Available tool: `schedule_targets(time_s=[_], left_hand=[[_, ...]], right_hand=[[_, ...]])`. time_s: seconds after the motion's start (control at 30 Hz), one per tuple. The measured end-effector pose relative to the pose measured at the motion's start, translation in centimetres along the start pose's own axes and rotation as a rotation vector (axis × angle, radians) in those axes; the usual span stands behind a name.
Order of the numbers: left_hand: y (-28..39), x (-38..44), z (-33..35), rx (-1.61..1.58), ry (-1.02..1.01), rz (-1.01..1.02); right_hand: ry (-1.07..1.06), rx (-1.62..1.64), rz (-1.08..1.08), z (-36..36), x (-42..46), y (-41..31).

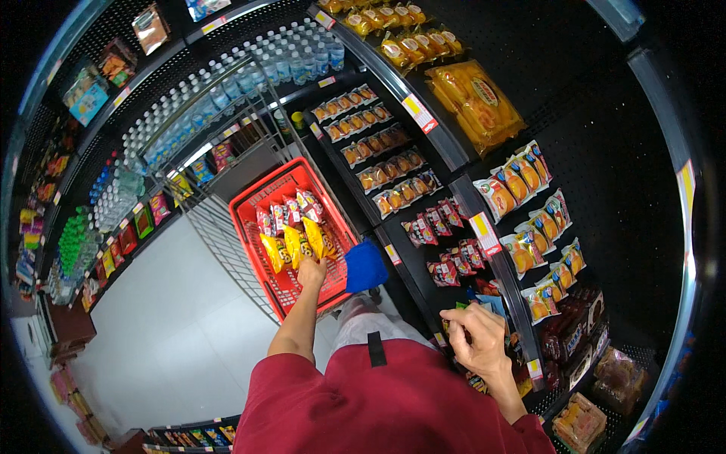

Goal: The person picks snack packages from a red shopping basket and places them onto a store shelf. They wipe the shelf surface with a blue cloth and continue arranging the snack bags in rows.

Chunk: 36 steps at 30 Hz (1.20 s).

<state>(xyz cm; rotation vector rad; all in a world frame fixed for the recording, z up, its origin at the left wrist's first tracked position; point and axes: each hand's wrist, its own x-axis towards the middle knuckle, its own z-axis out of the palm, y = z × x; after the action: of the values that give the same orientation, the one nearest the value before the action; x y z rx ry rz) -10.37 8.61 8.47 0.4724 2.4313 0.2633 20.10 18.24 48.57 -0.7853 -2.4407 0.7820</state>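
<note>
My left hand (312, 273) reaches into a red plastic basket (259, 272) and touches the lower end of a yellow snack bag (297, 243); whether its fingers grip the bag cannot be told. More yellow bags lie beside it, with a row of red and white snack packets (289, 210) above them. The basket rests in a wire shopping cart (227, 249). My right hand (476, 335) is raised at the right, before the lower shelf, its fingers curled; no item shows clearly in it. A blue cloth-like piece (366, 267) hangs over the basket's right edge.
Black shelves on the right hold wrapped bread buns (513, 184), red snack packets (442, 218) and a large yellow bread pack (476, 105). Water bottles (283, 62) line the shelf beyond the cart. Green-capped bottles (72, 244) stand at the far left. Pale floor (170, 318) lies left of the cart.
</note>
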Motion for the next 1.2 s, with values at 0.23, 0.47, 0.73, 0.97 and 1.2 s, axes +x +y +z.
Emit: schedule_targets(time_s=[0.23, 0.47, 0.73, 0.97, 1.2], left_hand=[[-0.3, 2.9, 2.0, 0.043, -0.098, 0.028], [-1.8, 0.3, -1.3, -0.144, 0.063, 0.353], [-3.2, -5.7, -13.4, -0.769, -0.007, 0.581], [2.3, -14.8, -24.9, -0.974, -0.290, 0.728], [11.1, -23.2, -28.5, -1.116, -0.595, 0.905]], right_hand=[[-0.042, -0.023, 0.119, 2.7, 1.5, -0.1], [-0.057, -0.007, 0.168, 3.8, 1.8, -0.2], [-0.099, 0.163, 0.304, 4.4, 0.8, 1.3], [-0.181, 0.344, 0.252, 2.6, 1.8, 2.4], [-0.416, 0.666, 0.193, -1.6, 1.3, 2.4]])
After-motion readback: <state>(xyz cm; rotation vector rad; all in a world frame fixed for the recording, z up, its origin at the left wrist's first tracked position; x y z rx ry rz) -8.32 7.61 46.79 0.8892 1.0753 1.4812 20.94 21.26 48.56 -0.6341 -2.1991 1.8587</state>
